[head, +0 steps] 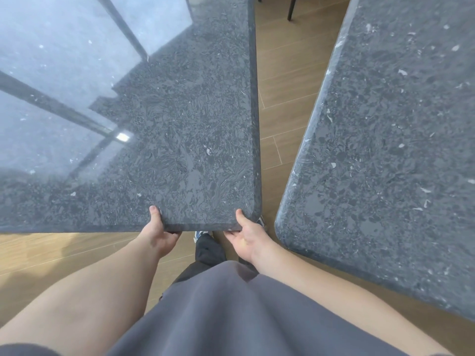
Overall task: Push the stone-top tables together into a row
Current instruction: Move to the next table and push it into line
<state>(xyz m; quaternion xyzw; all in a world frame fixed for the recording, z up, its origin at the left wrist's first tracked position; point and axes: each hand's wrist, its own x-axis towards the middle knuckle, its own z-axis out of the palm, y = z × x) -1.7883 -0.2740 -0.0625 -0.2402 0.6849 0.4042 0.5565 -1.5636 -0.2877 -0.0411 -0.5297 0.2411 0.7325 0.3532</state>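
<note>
The job looks only partly done: the left stone-top desk point(180, 124) and the right stone-top desk point(398, 150) stand apart, with a wedge of wooden floor point(282, 86) showing between their facing edges. That gap is narrow near the person and wider farther away, so the two tops are not yet parallel, let alone touching; my judgement is that the left desk has to be shifted right and swung to line up before the pair reads as a row. Whether other desks belong to the row cannot be told from this view. The left desk fills the left and middle of the scene, its polished top reflecting window light on the far left, and its near right corner sits just in front of the person. The left hand point(160, 233) grips the near edge of that desk, thumb on top and fingers curled underneath, out of sight. Just to the right, the right hand point(246, 238) holds the same edge close to the rounded corner, thumb on top, fingers tucked below the slab. Both forearms reach forward from a grey garment point(231, 317).
</note>
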